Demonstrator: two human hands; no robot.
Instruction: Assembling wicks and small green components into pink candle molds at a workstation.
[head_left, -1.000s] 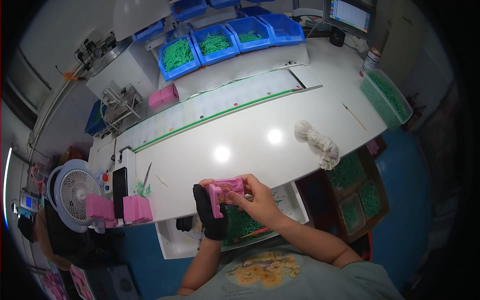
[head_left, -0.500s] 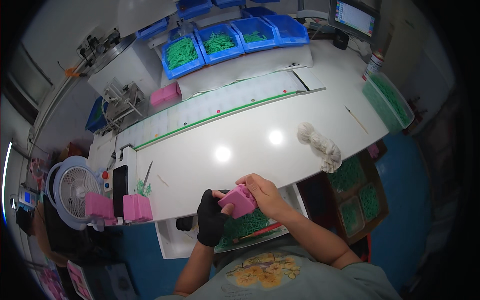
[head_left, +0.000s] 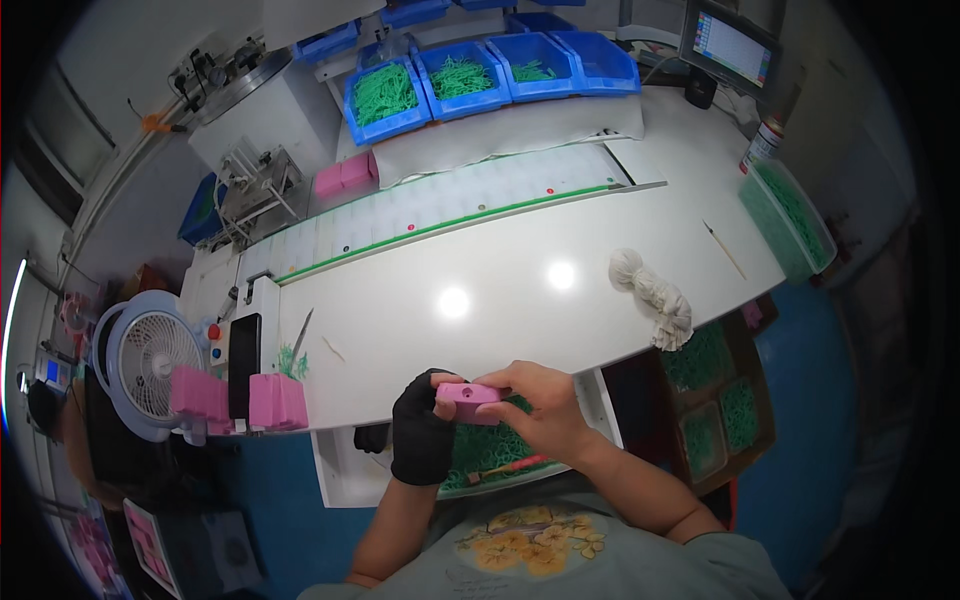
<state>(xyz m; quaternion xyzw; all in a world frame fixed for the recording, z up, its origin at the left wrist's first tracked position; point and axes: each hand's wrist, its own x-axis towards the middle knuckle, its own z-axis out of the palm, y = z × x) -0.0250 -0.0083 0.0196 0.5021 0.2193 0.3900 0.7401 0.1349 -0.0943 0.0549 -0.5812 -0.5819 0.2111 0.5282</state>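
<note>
A small pink block (head_left: 468, 401) with a dark hole in its side is held between both hands, just off the near edge of the white table (head_left: 500, 300). My left hand (head_left: 422, 432), in a black glove, grips its left end. My right hand (head_left: 540, 408), bare, covers its right end and top. Below the hands lies a white tray (head_left: 340, 478) filled with green ring-shaped parts, with a red-handled tool (head_left: 505, 468) on them.
Pink blocks (head_left: 277, 401) stand at the table's left edge beside a black phone (head_left: 243, 352) and a white fan (head_left: 140, 360). A white cloth bundle (head_left: 655, 297) lies right. Blue bins (head_left: 460, 75) of green parts line the back. Boxes of green rings (head_left: 720, 400) sit lower right.
Both hands have drawn the pink block down and toward my body, off the table edge and over the tray, turning it so its long side faces up.
</note>
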